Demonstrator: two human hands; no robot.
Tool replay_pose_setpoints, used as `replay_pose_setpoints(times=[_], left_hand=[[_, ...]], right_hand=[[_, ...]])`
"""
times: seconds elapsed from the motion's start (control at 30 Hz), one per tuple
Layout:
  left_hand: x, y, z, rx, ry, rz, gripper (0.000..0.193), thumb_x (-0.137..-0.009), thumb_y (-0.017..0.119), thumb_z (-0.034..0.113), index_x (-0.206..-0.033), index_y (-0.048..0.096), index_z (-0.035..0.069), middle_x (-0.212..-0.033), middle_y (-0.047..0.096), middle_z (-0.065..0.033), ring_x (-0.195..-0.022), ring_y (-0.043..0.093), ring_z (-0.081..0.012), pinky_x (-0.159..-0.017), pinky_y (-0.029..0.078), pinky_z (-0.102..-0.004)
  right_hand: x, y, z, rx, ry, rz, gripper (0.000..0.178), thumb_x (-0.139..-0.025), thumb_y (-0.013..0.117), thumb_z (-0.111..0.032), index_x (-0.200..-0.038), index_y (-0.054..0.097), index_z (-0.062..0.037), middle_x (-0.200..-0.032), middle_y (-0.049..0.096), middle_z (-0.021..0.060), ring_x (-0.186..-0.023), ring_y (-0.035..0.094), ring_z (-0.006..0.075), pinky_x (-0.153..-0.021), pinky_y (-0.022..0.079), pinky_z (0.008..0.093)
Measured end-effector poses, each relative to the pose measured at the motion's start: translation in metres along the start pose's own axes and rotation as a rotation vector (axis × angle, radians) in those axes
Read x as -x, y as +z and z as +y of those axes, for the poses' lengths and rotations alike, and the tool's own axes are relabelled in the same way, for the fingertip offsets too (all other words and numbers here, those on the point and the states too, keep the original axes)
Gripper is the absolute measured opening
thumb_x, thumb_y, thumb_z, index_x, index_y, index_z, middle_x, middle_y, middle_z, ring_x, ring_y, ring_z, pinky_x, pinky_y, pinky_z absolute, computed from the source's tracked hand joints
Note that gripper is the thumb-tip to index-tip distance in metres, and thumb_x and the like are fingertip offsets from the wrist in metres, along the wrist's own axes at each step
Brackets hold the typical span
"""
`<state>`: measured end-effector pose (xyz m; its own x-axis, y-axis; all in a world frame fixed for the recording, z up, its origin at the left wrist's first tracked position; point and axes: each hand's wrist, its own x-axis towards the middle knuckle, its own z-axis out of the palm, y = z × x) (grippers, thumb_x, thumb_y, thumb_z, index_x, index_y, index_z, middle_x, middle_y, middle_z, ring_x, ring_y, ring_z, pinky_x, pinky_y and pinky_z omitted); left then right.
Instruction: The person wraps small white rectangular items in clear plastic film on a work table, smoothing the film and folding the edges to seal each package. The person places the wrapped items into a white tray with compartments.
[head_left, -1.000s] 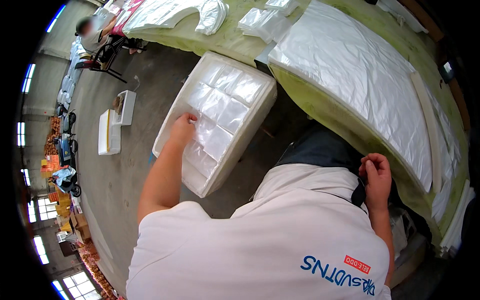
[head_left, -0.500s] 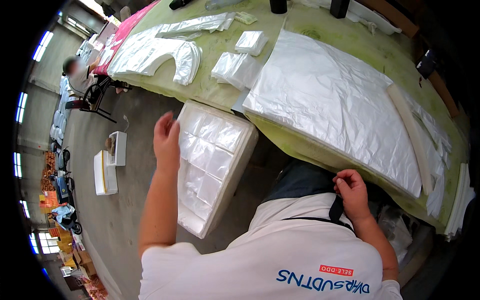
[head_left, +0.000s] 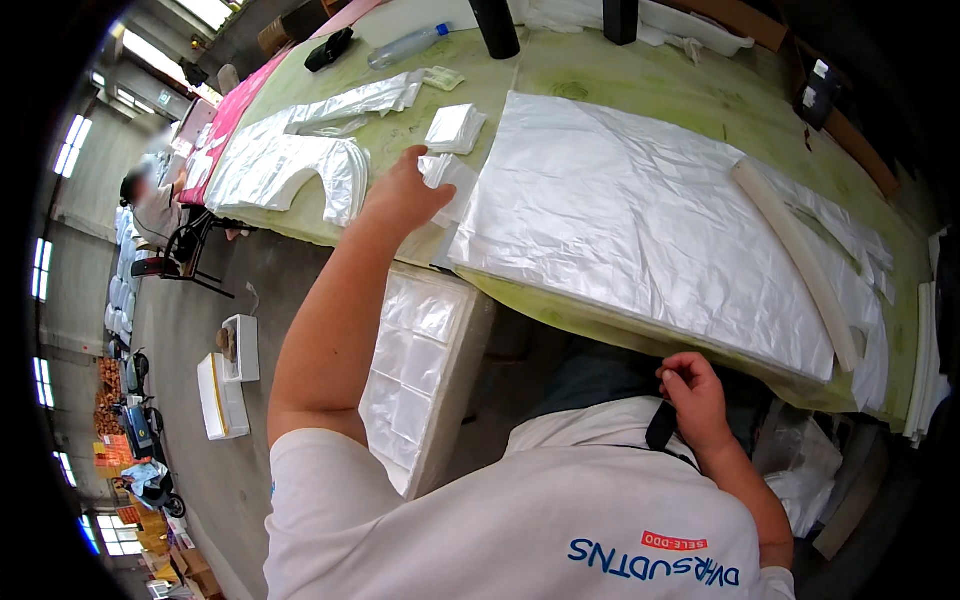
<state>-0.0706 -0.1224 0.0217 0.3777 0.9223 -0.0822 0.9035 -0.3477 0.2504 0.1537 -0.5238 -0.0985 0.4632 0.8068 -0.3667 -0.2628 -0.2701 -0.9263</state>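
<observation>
My left hand [head_left: 405, 195] is stretched over the table at a stack of folded clear plastic bags [head_left: 458, 182]. Its thumb and fingers are apart; whether the fingertips touch the bags is hard to make out. Just beyond lies a smaller folded bag stack [head_left: 456, 128]. My right hand [head_left: 695, 402] is held low by my waist at the table's edge, fingers curled in, with nothing visible in them. In front of me a thick pile of large whitish plastic sheets [head_left: 640, 220] lies flat, a long pale strip [head_left: 795, 265] across its right part.
Below my left arm stands an open white box [head_left: 450, 380] holding rows of folded bags. Cut plastic pieces [head_left: 290, 175] lie on the left of the table [head_left: 600, 75]. Farther back are a bottle [head_left: 408, 47] and a black cylinder [head_left: 494, 28]. A person [head_left: 155, 205] sits at far left.
My left hand has moved from above the white box up and right to the folded bag stack on the table. My right hand stays near my waist, fingers curled.
</observation>
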Motion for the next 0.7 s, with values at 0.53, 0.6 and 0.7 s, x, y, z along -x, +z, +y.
replay_pose_setpoints(times=[0.53, 0.6, 0.7], left_hand=[[0.203, -0.026, -0.196, 0.993, -0.493, 0.041, 0.043, -0.085, 0.058, 0.006, -0.127, 0.060, 0.001, -0.109, 0.066, -0.0055, -0.097, 0.064, -0.0172, -0.086, 0.052, -0.0320], [0.255, -0.021, -0.209, 0.858, -0.701, 0.004, 0.040, -0.083, 0.058, 0.004, -0.123, 0.063, 0.002, -0.107, 0.067, -0.0064, -0.098, 0.065, -0.0179, -0.084, 0.052, -0.0341], [0.305, 0.013, -0.266, 0.772, -0.854, -0.137, 0.039, -0.082, 0.059, 0.006, -0.121, 0.066, 0.003, -0.105, 0.069, -0.0073, -0.097, 0.065, -0.0186, -0.082, 0.052, -0.0342]], right_hand=[[-0.004, -0.020, 0.015, -0.007, -0.030, -0.048, 0.016, -0.100, 0.059, -0.012, -0.114, 0.061, -0.0060, -0.100, 0.066, 0.0033, -0.083, 0.058, 0.0096, -0.076, 0.047, 0.0245], [-0.006, -0.017, 0.013, 0.017, -0.008, -0.094, 0.016, -0.100, 0.059, -0.012, -0.115, 0.060, -0.0060, -0.101, 0.066, 0.0036, -0.083, 0.058, 0.0097, -0.075, 0.047, 0.0248], [-0.008, -0.011, 0.012, 0.033, -0.006, -0.158, 0.016, -0.100, 0.059, -0.011, -0.115, 0.060, -0.0057, -0.101, 0.066, 0.0040, -0.083, 0.058, 0.0101, -0.075, 0.047, 0.0252]])
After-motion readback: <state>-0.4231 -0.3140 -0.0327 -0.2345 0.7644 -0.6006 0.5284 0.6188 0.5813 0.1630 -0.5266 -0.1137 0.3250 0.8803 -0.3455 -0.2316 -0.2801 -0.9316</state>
